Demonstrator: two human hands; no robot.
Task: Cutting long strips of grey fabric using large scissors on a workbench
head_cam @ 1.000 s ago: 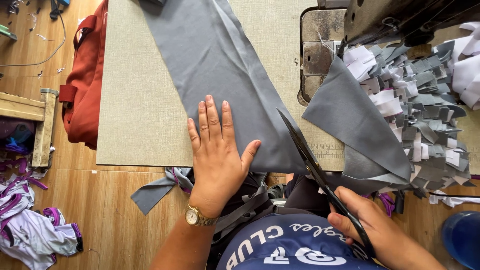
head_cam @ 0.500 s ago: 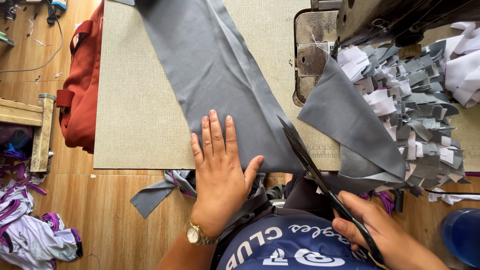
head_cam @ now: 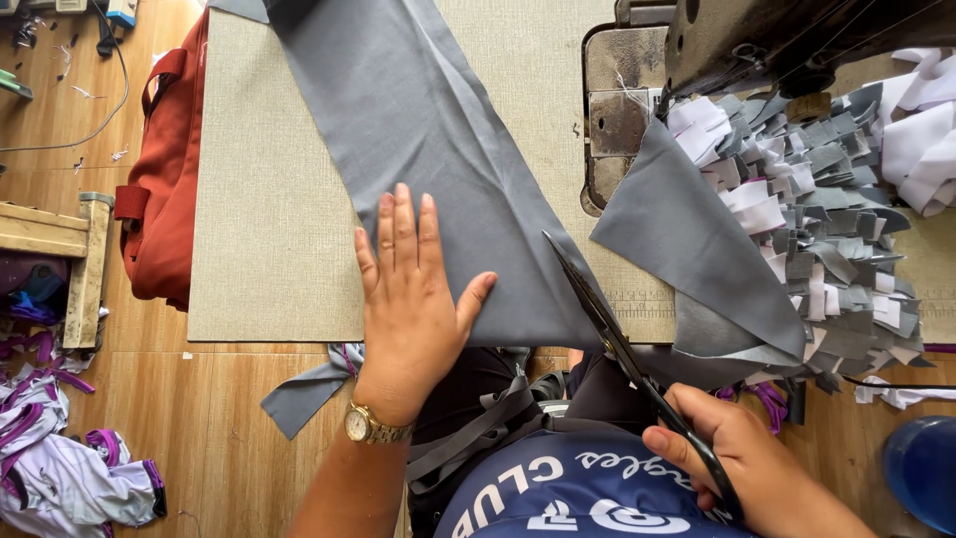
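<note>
Looking down at the desk (head_cam: 269, 249), it's a beige textured top that fills most of the view, with wood floor on the left and near sides. Biggest thing on it is the grey fabric (head_cam: 428, 149), a long piece running from the far edge down to the near edge. Right side has a sewing machine (head_cam: 697, 50) at the far end and a pile of grey and white scraps (head_cam: 827, 199) next to it, with 1 cut grey panel (head_cam: 687, 239) lying over the pile's left edge. A red bag (head_cam: 164, 189) hangs off the desk's left side. The left hand (head_cam: 413, 299) is flat and fully spread, palm down, pressing the fabric near the desk's near edge, not gripping anything. The right hand (head_cam: 742, 468) is closed around the handles of black scissors (head_cam: 622, 349), blades pointing into the fabric's right edge.
</note>
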